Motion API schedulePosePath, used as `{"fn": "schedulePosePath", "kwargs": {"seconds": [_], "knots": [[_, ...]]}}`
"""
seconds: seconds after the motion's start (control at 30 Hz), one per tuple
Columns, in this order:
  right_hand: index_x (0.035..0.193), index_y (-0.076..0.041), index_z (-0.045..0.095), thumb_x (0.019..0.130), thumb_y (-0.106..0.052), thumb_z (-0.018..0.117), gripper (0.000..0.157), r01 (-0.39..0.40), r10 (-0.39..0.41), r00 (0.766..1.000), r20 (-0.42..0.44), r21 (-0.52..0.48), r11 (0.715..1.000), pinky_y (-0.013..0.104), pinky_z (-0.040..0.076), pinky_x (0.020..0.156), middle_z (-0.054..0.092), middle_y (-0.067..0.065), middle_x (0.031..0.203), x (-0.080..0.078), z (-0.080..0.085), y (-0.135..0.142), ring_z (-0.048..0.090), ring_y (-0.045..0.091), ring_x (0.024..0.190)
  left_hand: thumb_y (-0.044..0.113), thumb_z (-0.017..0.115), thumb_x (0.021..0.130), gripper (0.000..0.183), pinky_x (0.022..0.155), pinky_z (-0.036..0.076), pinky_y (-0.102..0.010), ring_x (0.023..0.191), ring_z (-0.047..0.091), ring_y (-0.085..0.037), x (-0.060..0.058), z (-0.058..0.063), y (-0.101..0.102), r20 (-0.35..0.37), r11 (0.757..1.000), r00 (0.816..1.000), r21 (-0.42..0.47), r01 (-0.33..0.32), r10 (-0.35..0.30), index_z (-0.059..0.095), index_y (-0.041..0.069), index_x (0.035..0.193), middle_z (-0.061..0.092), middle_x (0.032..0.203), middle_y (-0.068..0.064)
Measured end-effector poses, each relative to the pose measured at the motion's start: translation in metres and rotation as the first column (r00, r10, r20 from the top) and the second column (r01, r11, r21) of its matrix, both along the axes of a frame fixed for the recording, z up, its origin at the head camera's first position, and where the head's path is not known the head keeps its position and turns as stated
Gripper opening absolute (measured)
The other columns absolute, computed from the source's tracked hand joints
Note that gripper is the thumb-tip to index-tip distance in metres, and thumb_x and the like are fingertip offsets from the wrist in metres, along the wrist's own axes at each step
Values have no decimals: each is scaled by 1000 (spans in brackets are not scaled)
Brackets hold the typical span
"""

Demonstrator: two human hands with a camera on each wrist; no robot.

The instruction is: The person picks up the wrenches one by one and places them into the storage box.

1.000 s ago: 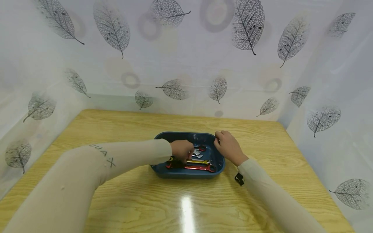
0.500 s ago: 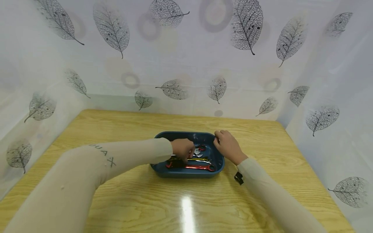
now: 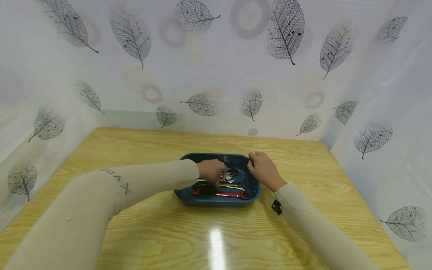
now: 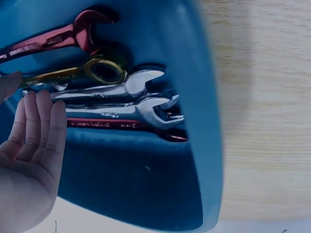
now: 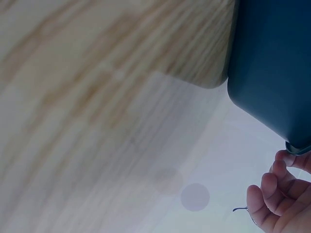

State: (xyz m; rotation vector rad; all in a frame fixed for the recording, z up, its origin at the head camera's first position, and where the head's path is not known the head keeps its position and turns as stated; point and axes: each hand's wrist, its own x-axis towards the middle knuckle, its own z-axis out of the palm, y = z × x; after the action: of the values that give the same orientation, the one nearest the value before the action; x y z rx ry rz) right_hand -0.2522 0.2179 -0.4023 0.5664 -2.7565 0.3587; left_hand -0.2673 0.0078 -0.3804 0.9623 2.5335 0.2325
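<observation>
A dark blue tray [image 3: 219, 204] on the wooden table holds several combination wrenches lying roughly side by side. A red wrench [image 3: 231, 194] lies nearest its front wall, with a yellow wrench [image 4: 53, 76] beside it. Behind these come silver wrenches [image 4: 99, 110] and a second red wrench [image 4: 104, 124]. My left hand [image 3: 211, 171] reaches down into the tray, fingers extended with their tips at the silver wrenches and the thumb over the yellow one. At the tray's back right corner, my right hand [image 3: 264, 168] grips the rim, its fingers bent at the edge.
The wooden table [image 3: 152, 225] extends around the tray on every side. A pale cloth [image 3: 216, 75] printed with leaves hangs behind and at both sides of it. A small black object [image 3: 277, 207] is at the right cuff.
My left hand has shifted slightly right and back inside the tray. The yellow wrench has rolled a little and shows darker. My right hand and the tray have stayed in place.
</observation>
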Motion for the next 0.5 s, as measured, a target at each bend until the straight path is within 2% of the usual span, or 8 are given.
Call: {"fn": "schedulePosePath", "kwargs": {"seconds": [0.23, 0.37, 0.5], "knots": [[72, -10, 46, 90, -9, 50, 18, 11, -11, 1000, 11, 0, 1000, 31, 31, 57, 41, 4, 65, 0, 0, 0, 34, 18, 61, 16, 70, 80, 11, 59, 42, -25, 63, 51, -8, -5, 5, -1, -25, 999, 1000, 45, 19, -17, 62, 16, 87, 59, 76, 5], [72, -10, 46, 90, -10, 50, 18, 18, -18, 1000, 13, 4, 1000, 30, 31, 57, 41, 4, 65, 0, 0, 0, 35, 18, 61, 20, 66, 84, 7, 62, 43, -26, 64, 50, -9, -6, 11, -5, -27, 993, 1000, 115, 16, -13, 62, 16, 88, 60, 79, 3], [72, -10, 46, 90, -10, 50, 18, 17, -17, 1000, 6, 6, 1000, 31, 32, 57, 41, 4, 65, 0, 0, -1, 35, 18, 61, 19, 64, 86, 6, 67, 47, -27, 71, 56, -11, -6, 22, -9, -5, 980, 1000, 196, -11, 12, 61, 15, 89, 63, 84, 1]]}}
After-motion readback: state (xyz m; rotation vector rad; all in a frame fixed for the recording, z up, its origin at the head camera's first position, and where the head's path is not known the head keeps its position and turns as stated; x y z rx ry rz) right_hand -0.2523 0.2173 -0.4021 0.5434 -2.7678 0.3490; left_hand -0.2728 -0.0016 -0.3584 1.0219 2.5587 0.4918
